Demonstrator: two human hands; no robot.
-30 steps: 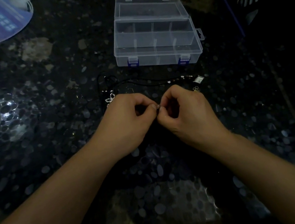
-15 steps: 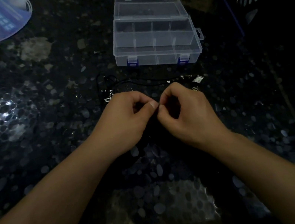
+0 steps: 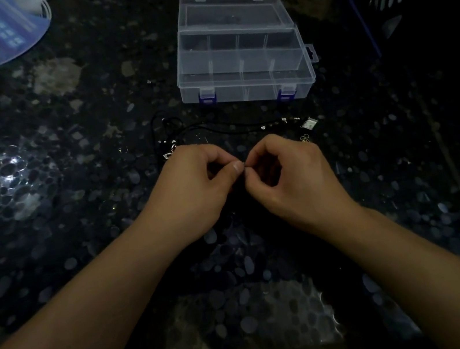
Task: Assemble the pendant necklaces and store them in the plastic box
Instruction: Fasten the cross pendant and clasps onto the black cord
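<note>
Both hands meet at the middle of the view, fingertip to fingertip, just above the dark pebble-patterned tabletop (image 3: 50,235). The left hand (image 3: 195,192) has its thumb and forefinger curled into a pinch, and the right hand (image 3: 287,177) mirrors it; between the two pinches a tiny pale glint shows, a small metal piece (image 3: 245,167) too little to name with any certainty, though it is probably a ring or clasp of a necklace. So both hands are clamped on that one small part, pressed close together. The relation that matters runs straight ahead of them: just beyond the knuckles a black cord (image 3: 230,127) lies stretched across the tabletop, its long axis running left to right, with a tangle of cord and silvery fittings (image 3: 170,150) beyond the left hand and a small pendant (image 3: 310,123) with loose rings beyond the right hand. Farther ahead again, on the same line and a little toward the right hand, stands the clear plastic box (image 3: 243,80), lid up, its compartments facing the person. By my reading the joining step is in hand and nothing is visibly stored yet. The box lies forward of both hands, slightly nearer the right one, so a finished necklace would travel away from the body, over the cord, to reach it.
</note>
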